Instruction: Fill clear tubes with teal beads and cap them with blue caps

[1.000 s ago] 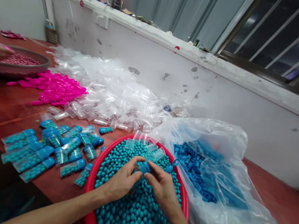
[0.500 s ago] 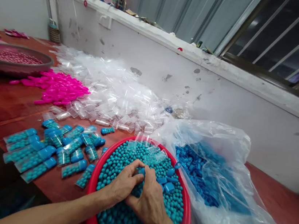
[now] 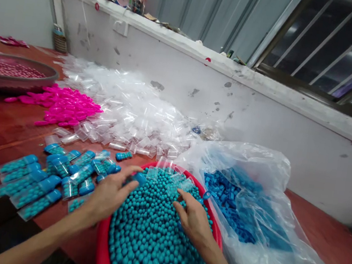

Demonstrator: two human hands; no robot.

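"How many containers sit around your left hand (image 3: 107, 194) and right hand (image 3: 195, 219)?"
"One red tub (image 3: 103, 243) beneath both, one plastic bag (image 3: 273, 168) beyond the right, one brown basin (image 3: 29, 84) well past the left."
"Capped tubes (image 3: 38, 192)?"
"Roughly eighteen, overlapping, to the left of your left hand. Plus one blurred blue piece (image 3: 139, 179) in it."
"Beads (image 3: 156, 233), blue caps (image 3: 222, 198), empty tubes (image 3: 143, 110), pink pieces (image 3: 70, 107)?"
"Too many of each to count."

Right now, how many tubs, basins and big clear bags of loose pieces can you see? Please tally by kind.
Red tub of teal beads: 1
Brownish basin of pink beads: 1
Clear bag of blue pieces: 1
Total: 3
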